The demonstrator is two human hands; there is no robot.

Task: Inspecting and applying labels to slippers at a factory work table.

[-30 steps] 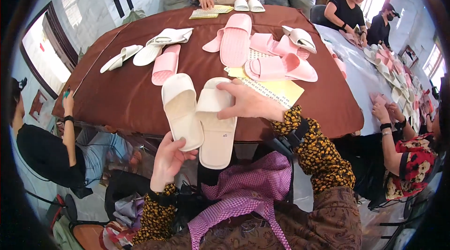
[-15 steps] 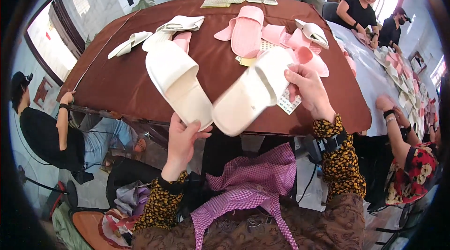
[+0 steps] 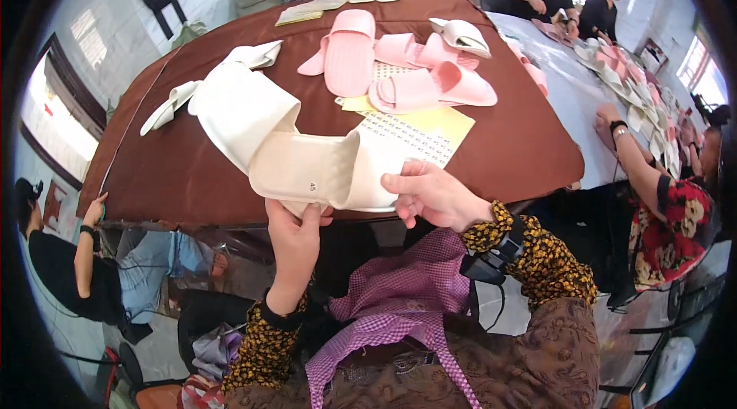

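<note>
My left hand (image 3: 295, 236) is closed at the heels of two overlapping white slippers above the table's near edge. One white slipper (image 3: 249, 113) points away to the left. The other white slipper (image 3: 303, 167) lies sideways across its heel, insole up, with a small printed mark near the heel. My right hand (image 3: 437, 194) pinches this second slipper at its toe end, beside the strap. Under and beyond it lies a yellow-edged sheet of small stickers (image 3: 414, 133). The heel of the first slipper is partly hidden.
Several pink slippers (image 3: 349, 56) and a white slipper (image 3: 464, 37) lie on the brown table (image 3: 522, 140). Another white slipper (image 3: 169, 108) rests at left. People work around: one across the table, others at a pale table (image 3: 568, 75) piled with slippers. A person sits at left.
The right-hand slipper has turned from slanting away to lying sideways, its heel now overlapping the other slipper's. My right hand has moved left and nearer me, uncovering more of the sticker sheet.
</note>
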